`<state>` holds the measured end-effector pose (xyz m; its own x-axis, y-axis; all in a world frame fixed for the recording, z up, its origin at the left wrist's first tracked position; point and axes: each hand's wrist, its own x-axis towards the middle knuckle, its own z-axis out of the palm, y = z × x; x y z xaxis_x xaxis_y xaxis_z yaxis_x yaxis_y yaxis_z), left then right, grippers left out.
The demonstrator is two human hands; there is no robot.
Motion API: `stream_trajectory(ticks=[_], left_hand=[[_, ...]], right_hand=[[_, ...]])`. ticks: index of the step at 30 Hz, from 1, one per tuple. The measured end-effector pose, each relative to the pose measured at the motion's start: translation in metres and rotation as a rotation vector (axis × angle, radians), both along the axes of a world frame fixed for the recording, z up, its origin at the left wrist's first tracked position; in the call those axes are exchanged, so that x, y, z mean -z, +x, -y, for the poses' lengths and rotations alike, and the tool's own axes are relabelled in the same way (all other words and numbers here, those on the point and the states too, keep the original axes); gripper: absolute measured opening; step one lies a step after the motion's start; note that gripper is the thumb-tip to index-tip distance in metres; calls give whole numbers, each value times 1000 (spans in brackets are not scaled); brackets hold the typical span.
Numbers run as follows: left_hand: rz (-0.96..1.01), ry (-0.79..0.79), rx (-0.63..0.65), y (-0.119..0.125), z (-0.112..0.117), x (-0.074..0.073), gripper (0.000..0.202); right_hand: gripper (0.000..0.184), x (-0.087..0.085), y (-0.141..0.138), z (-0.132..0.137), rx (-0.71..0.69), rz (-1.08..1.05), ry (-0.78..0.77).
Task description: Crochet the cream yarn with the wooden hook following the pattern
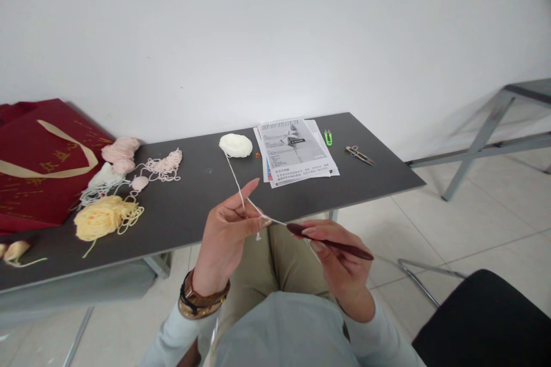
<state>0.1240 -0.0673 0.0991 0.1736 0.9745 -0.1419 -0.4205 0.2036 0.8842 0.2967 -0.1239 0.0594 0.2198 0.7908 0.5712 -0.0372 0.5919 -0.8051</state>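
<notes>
My right hand [342, 261] grips the dark brown handle of a crochet hook [329, 242], its thin metal shaft pointing left. The shaft's tip reaches the fingers of my left hand [228, 229], which pinch white yarn [233, 175] where it meets the hook. A short white tail hangs below those fingertips; any stitches there are too small to make out. From my raised left index finger the strand runs up to a white yarn ball [236, 145] on the dark table [193, 183]. Both hands are above my lap, at the table's front edge.
Printed sheets [297, 155] lie right of the ball, with green thread snips [328, 137] and small scissors [360, 155] beyond. At left are a red bag [38, 183], pink yarn [121, 153] and yellow yarn [101, 218]. A black chair [486, 321] stands at lower right.
</notes>
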Motion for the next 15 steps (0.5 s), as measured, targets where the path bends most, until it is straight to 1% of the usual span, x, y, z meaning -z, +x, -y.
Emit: stream_trajectory(ticks=[5, 9, 15], left_hand=[[-72, 50, -8, -1, 0, 1, 67], [-108, 49, 19, -1, 0, -1, 66], [-76, 16, 55, -1, -1, -5, 67]], right_hand=[[18, -4, -5, -4, -56, -226, -65], [15, -7, -3, -6, -74, -265, -106], [11, -3, -1, -7, -74, -360, -198]])
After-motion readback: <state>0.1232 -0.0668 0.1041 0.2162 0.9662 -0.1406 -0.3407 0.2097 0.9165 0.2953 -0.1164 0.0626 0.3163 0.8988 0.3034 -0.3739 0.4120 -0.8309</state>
